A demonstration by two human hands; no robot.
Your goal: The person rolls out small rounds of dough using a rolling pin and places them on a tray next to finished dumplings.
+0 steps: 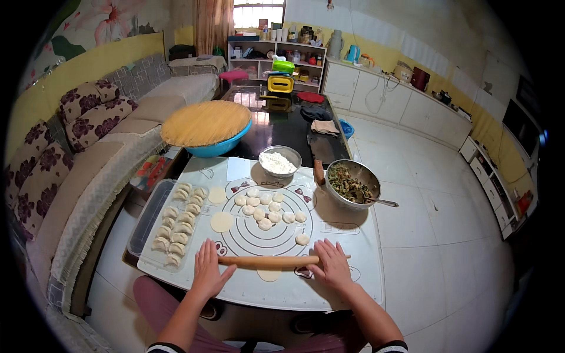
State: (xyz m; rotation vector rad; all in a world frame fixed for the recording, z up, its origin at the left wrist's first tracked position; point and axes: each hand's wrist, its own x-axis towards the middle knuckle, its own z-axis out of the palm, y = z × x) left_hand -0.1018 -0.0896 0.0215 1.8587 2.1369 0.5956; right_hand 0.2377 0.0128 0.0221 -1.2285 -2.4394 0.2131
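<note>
A wooden rolling pin lies across a thin dough wrapper near the mat's front edge. My left hand rests flat at the pin's left end, fingers stretched forward. Over the right end lies my right hand, its fingers also stretched out and the pin passing beneath it. Beyond the pin, several small flattened dough pieces sit on the printed mat; one dough piece lies close to my right fingertips. Two rolled wrappers are on the left, beside rows of folded dumplings.
A bowl of flour stands behind the dough. At right is a metal bowl of chopped filling with a spoon handle jutting out. A round woven tray covers a blue basin. A sofa runs along the left.
</note>
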